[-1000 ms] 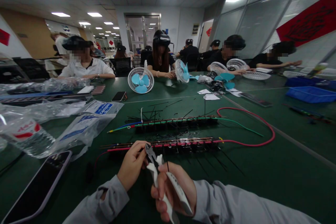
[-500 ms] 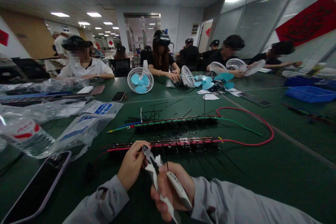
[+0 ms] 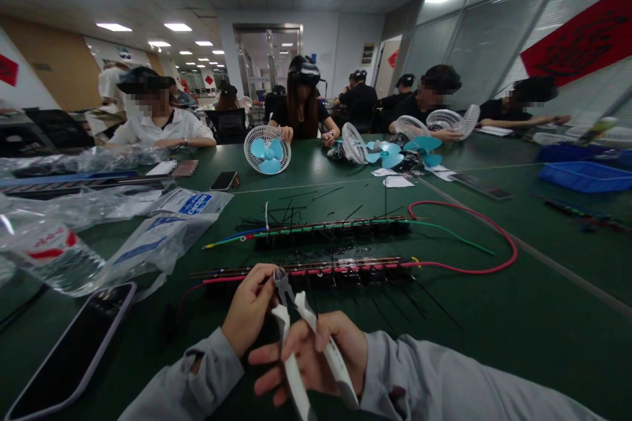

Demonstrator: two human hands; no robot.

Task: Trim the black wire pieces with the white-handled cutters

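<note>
Seemingly, in the head view, the cutters (image 3: 291, 316) could be slipping off target, since the right hand (image 3: 316, 358) is gripping the white handles loosely, fingers spread. The left hand (image 3: 249, 306) is pinching the red-wired strip (image 3: 316, 270), lying on the tabletop (image 3: 494, 316).

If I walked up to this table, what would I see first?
Right at the front, the right hand holds white-handled cutters beside the left hand, which touches a long strip with red wire. That wire makes a big red loop across the green table to the right. Farther back, a small white fan with blue blades stands in front of a seated person.
</note>
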